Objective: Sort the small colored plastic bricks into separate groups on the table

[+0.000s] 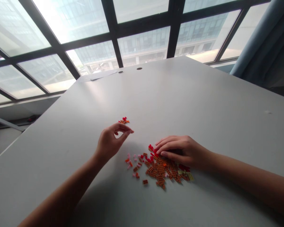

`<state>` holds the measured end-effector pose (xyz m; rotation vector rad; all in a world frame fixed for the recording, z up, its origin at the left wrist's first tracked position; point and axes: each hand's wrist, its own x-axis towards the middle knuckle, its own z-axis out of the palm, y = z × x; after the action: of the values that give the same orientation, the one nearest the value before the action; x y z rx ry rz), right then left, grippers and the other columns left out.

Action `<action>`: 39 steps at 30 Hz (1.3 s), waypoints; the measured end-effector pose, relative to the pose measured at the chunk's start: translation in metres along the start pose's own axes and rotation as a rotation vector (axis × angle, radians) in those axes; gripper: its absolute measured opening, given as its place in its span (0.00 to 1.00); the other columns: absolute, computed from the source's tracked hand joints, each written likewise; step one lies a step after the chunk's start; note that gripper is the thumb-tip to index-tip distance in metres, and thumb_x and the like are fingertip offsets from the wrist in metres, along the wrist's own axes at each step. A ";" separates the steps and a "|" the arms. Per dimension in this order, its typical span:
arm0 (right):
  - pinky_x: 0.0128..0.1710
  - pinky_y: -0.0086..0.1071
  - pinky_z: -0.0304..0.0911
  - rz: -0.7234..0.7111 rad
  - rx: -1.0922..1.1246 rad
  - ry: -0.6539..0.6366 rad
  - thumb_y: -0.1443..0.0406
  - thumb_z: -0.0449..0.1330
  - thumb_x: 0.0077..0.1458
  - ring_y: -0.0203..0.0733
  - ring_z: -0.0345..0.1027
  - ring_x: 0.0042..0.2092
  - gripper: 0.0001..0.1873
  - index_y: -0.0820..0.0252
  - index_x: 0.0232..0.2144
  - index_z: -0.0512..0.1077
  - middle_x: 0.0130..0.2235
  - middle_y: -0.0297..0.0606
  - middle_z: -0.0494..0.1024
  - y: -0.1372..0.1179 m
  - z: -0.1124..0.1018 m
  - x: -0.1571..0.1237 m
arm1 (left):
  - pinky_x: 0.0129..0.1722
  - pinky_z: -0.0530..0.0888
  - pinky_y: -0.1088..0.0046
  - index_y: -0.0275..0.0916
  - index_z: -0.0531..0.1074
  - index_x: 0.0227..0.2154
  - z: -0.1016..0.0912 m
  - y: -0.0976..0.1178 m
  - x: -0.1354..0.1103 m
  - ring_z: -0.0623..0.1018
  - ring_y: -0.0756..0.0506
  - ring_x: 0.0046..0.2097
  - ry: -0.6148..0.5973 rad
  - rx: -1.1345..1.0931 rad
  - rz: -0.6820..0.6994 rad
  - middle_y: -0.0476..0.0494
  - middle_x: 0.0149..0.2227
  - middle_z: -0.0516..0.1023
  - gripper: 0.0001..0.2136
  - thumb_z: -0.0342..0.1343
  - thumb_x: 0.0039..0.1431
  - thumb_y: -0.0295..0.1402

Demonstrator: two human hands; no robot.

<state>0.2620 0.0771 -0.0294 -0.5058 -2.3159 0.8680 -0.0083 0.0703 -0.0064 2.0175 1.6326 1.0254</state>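
A scatter of tiny orange, red and pink bricks (pixel 159 168) lies on the grey table (pixel 203 104) in front of me. My right hand (pixel 182 150) rests flat over the far edge of that pile, fingers stretched out and pointing left, fingertips at a few red pieces. My left hand (pixel 112 140) hovers to the left of the pile, thumb and forefinger pinched together on a tiny piece that I cannot make out. Just beyond the left fingertips sits a small separate cluster of red and orange bricks (pixel 124 120).
Two round cable holes (pixel 139 68) sit near the table's far edge. Behind the table stands a large window with dark frames (pixel 113 34). A blue-grey curtain (pixel 262 41) hangs at the right. The table's left edge drops off to a low ledge.
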 end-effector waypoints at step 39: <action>0.41 0.28 0.71 -0.172 -0.251 0.256 0.72 0.57 0.62 0.36 0.76 0.38 0.10 0.57 0.41 0.76 0.38 0.40 0.83 -0.025 0.000 0.000 | 0.40 0.67 0.63 0.43 0.77 0.29 -0.010 -0.044 0.008 0.78 0.40 0.40 0.240 0.598 0.252 0.47 0.32 0.82 0.04 0.59 0.57 0.29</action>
<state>0.2585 0.0596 -0.0125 -0.4828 -2.2013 0.4071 -0.0457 0.0885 -0.0266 2.6234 2.0314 0.9688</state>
